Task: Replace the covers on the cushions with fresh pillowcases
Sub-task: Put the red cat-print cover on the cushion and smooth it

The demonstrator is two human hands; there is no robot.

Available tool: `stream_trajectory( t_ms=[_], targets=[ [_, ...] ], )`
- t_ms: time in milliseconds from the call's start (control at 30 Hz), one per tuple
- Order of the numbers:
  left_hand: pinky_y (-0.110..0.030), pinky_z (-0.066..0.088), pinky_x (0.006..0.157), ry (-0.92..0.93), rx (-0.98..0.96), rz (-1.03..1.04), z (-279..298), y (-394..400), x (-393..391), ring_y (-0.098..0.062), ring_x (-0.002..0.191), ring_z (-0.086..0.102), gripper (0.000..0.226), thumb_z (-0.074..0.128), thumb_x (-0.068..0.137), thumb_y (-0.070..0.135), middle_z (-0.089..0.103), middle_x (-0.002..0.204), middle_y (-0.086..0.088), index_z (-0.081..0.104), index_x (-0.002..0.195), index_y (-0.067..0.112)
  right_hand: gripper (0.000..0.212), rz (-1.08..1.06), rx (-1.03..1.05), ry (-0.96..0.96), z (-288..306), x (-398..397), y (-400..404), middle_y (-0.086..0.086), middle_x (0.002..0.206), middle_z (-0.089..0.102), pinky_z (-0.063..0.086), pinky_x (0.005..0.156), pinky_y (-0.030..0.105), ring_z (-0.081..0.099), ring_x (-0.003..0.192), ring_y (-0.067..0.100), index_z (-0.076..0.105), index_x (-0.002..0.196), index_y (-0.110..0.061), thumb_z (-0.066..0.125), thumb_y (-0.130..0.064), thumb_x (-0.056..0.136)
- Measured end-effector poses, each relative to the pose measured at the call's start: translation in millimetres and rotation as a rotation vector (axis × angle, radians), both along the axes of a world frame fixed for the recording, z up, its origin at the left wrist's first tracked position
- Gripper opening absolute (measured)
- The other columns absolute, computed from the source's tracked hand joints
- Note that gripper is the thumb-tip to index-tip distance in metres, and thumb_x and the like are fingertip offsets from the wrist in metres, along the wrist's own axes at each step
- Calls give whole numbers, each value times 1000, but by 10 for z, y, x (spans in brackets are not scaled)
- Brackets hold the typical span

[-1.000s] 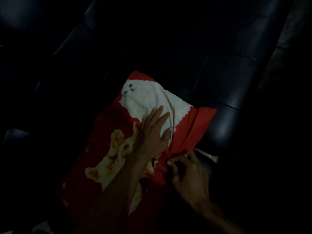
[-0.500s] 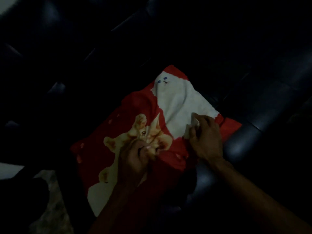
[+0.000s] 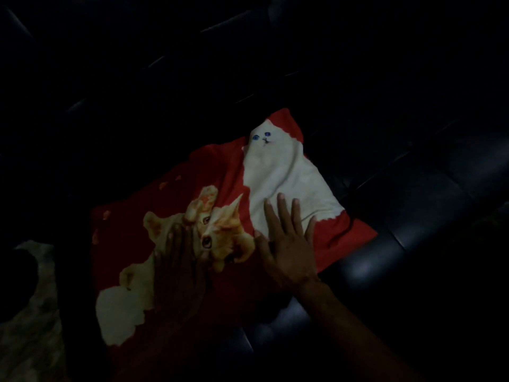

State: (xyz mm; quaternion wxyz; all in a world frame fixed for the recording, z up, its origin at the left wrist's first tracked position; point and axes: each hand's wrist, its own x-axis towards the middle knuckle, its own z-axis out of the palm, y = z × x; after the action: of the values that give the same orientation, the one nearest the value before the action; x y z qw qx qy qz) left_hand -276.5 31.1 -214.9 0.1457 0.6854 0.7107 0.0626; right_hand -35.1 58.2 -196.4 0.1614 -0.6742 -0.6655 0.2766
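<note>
Both hands flat | fingers (image 3: 283, 213) spread on pillowcase (image 3: 225, 172)

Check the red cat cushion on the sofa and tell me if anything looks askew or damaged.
No damage shows, though the picture is very dark. The cushion lies skewed across the black sofa, one corner over the seat's front edge. Its cover is creased around the white cat print. The left hand and right hand lie flat on it.

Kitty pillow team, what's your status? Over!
Left hand and right hand flat, fingers spread on red cat pillowcase. It lies on dark sofa. Nothing in the way.
</note>
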Motion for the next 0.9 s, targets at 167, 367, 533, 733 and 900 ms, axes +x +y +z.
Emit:
stream_trajectory(
  t_ms=[167,367,533,733,900],
  targets=[
    [-40,-4,123,-80,-53,-49,67,63,19,-19,152,15,76,10,101,64,23,163,-8,21,156,13,59,-219,28,-8,-100,98,-44,-3,170,10,-3,125,51,-2,157,18,27,159,-32,36,-54,104],
    [-21,-22,115,-138,-115,-47,129,101,82,-7,153,-4,77,14,91,72,7,165,7,10,155,31,20,-546,83,48,140,-88,298,-2,106,71,32,85,38,60,104,24,75,102,-27,64,-17,89],
    [-11,-28,106,-133,-166,-9,179,153,158,-9,152,-3,64,26,101,57,3,164,8,10,156,28,29,-612,116,166,314,-296,398,-4,94,73,43,85,39,64,91,20,75,94,-28,70,-9,74],
    [-47,33,114,-91,-28,-20,346,271,233,-25,133,46,60,38,96,59,54,140,-2,57,135,19,30,-731,111,320,326,-112,465,-8,94,72,53,88,42,68,90,16,70,108,-30,62,-23,80],
    [-32,45,90,-320,219,-56,641,970,714,-19,104,57,22,55,96,27,57,115,-2,66,113,18,41,-844,8,83,208,238,625,8,138,56,36,109,47,50,129,30,58,137,-24,53,-25,97]
  ],
)
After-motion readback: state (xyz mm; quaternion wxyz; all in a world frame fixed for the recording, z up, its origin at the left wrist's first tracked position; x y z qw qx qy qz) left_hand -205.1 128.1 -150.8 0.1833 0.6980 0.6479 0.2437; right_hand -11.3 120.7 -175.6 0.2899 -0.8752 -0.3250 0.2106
